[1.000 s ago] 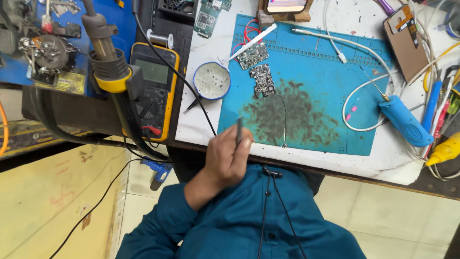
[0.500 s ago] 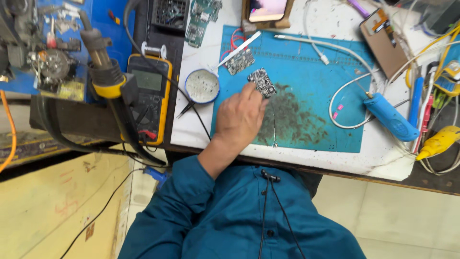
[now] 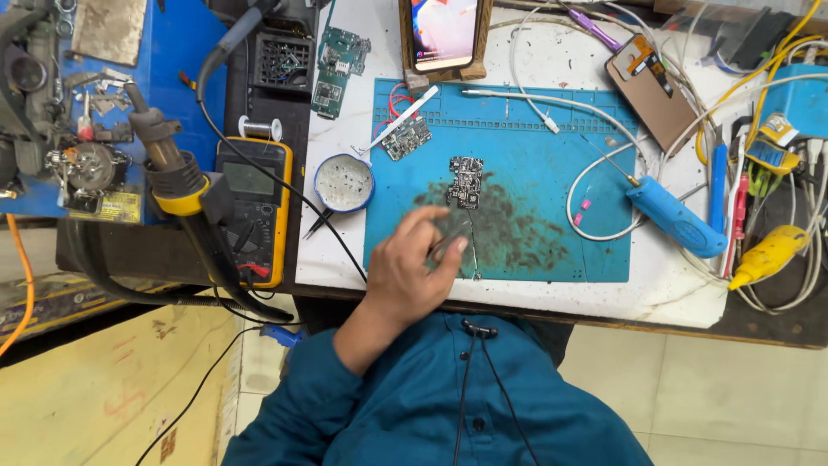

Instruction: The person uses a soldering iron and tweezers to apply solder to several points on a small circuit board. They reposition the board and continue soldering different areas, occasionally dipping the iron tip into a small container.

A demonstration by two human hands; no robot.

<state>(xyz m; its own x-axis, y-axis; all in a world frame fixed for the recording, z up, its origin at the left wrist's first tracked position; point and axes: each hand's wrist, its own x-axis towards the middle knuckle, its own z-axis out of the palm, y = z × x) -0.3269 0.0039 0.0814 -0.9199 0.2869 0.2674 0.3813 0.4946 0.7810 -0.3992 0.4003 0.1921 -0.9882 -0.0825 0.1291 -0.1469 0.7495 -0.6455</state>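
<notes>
Your left hand [image 3: 412, 274] pinches a pair of slim metal tweezers [image 3: 455, 242], fingers closed together on them, with the tips aimed at the small black-and-silver circuit board [image 3: 466, 181]. That board lies flat near the middle of the blue silicone work mat [image 3: 552, 155], just far of the tweezer tips and apart from them. It sits at the edge of a dark smear of residue on the mat, so this looks like the patch where the work gets done. Your right hand is out of sight, so I cannot tell its state.

Left of the board, a second small green-grey board [image 3: 405, 138] rests at the mat's far left corner with a white-handled tool [image 3: 401, 125] across it. A round tin with pale paste [image 3: 343, 183] stands just off the mat's left edge, within easy reach. Farther left, the yellow-cased multimeter [image 3: 252, 207] lies flat, and a hot-air nozzle with a yellow collar [image 3: 172, 168] is parked beside it, pointing away from you.

On the right, the blue-handled soldering tool [image 3: 673, 220] rests across the mat's right edge on the white tabletop [image 3: 604, 293]. A brown rectangular card with an orange label [image 3: 651, 82] lies at the far right, and a phone with a lit screen in a wooden stand [image 3: 442, 34] stands at the far edge.
</notes>
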